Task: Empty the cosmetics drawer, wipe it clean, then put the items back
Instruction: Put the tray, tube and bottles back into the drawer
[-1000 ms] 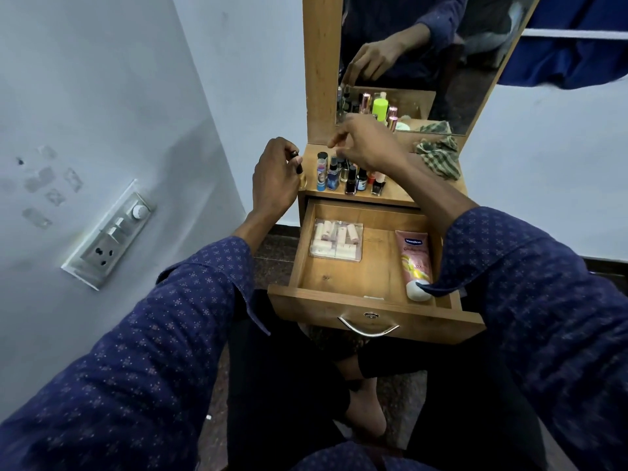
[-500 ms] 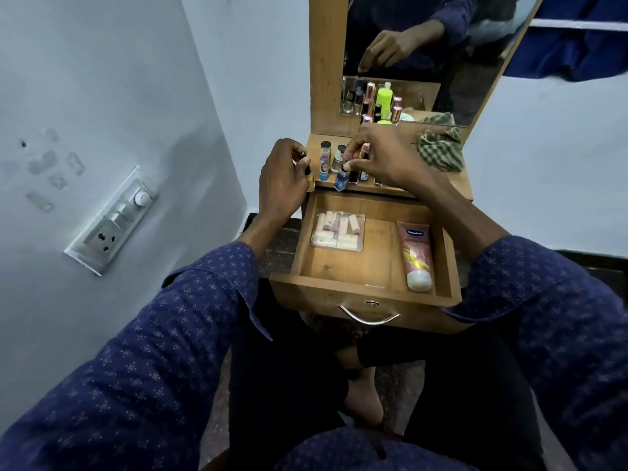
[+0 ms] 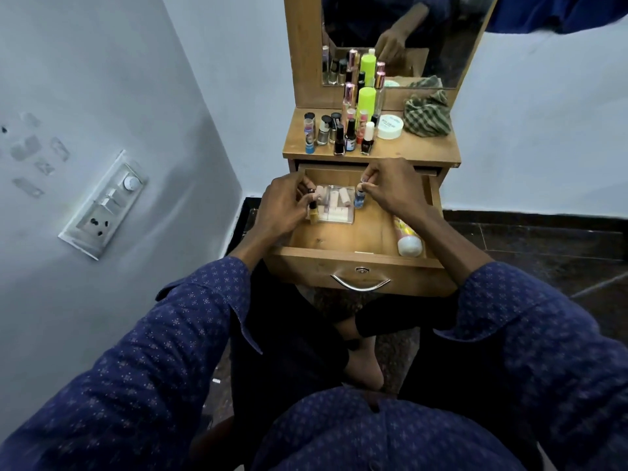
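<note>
Head view: hands [image 3: 339, 198] each pinching a small bottle, tube [image 3: 407, 237] half hidden by forearm.

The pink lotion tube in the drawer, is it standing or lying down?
Lying down. The pink lotion tube lies flat on the drawer floor, white cap toward the front.

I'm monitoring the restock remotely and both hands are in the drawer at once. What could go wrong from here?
1. The left hand sets a yellow bottle right against the clear case; it may tip or land on the case.
2. The right hand pinches the blue bottle only by its cap, so it could slip.
3. The bottles on the tabletop stand packed together; the next grab may topple neighbours.
</note>
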